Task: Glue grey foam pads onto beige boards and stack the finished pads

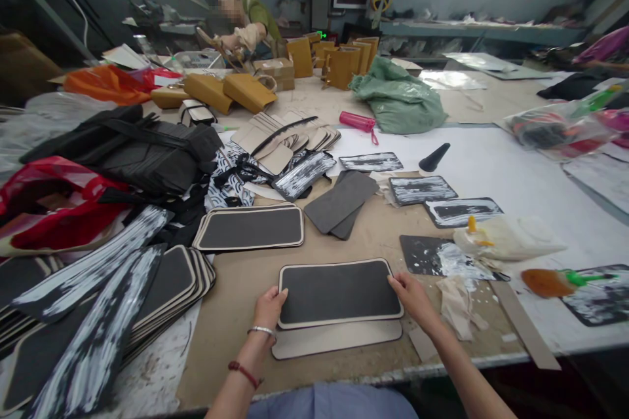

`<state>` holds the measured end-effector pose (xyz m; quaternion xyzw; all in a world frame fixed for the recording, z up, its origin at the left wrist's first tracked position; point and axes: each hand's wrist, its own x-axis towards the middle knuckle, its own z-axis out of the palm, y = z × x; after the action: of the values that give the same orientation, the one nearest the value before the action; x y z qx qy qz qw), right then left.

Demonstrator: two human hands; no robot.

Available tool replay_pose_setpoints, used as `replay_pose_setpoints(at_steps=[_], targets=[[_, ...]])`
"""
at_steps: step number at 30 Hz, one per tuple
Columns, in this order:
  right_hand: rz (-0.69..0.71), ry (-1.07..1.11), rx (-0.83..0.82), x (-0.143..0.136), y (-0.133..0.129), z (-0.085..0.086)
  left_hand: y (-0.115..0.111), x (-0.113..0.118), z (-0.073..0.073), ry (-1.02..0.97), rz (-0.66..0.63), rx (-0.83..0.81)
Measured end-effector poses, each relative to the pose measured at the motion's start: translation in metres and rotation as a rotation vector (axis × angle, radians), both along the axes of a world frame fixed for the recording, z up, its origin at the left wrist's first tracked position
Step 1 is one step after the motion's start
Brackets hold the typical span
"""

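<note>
A dark rounded rectangular panel with a beige border [340,294] is held between my two hands. My left hand [269,308] pinches its left edge, thumb on top. At its right edge my right hand [403,288] grips it the same way. Partly covered by this panel lies a beige panel [339,340], nearer to me. A similar bordered stack [251,228] rests just beyond my left hand, and two plain dark grey pieces [341,201] overlap farther back. Beyond my right hand sits a dark board smeared with white [417,254].
A glue-like bottle with a yellow tip [511,236] and a brush with brown bristles [548,281] lie at right. White-smeared strips [98,347] cover stacked panels at left. A green bag [398,95] and a pink case [357,121] are farther back. Another person [246,26] works across the table.
</note>
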<state>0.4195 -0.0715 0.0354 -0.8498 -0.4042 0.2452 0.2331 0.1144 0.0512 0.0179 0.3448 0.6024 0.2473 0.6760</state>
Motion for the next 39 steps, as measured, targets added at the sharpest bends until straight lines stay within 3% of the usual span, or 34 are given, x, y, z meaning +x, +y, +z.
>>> replay_pose_setpoints(at_steps=[4, 9, 15, 21, 25, 32, 39], targets=[[0.036, 0.047, 0.073, -0.019, -0.007, 0.002, -0.001, -0.019, 0.01, -0.038, 0.003, -0.007], [0.007, 0.031, 0.04, -0.038, -0.016, -0.012, -0.005, -0.037, 0.009, -0.02, 0.005, -0.026], [0.005, -0.091, -0.099, -0.041, -0.021, -0.02, -0.006, -0.037, 0.001, -0.007, 0.005, -0.042], [0.005, -0.128, -0.169, -0.043, -0.019, -0.015, -0.006, -0.039, 0.006, -0.009, -0.065, -0.022], [0.014, -0.114, -0.177, -0.042, -0.019, -0.017, -0.005, -0.039, 0.007, 0.108, -0.123, -0.005], [0.007, -0.058, -0.115, -0.034, -0.022, -0.031, -0.002, -0.042, -0.003, 0.211, -0.092, 0.033], [0.001, -0.064, -0.09, -0.035, -0.021, -0.028, -0.001, -0.046, -0.007, 0.246, -0.144, 0.05]])
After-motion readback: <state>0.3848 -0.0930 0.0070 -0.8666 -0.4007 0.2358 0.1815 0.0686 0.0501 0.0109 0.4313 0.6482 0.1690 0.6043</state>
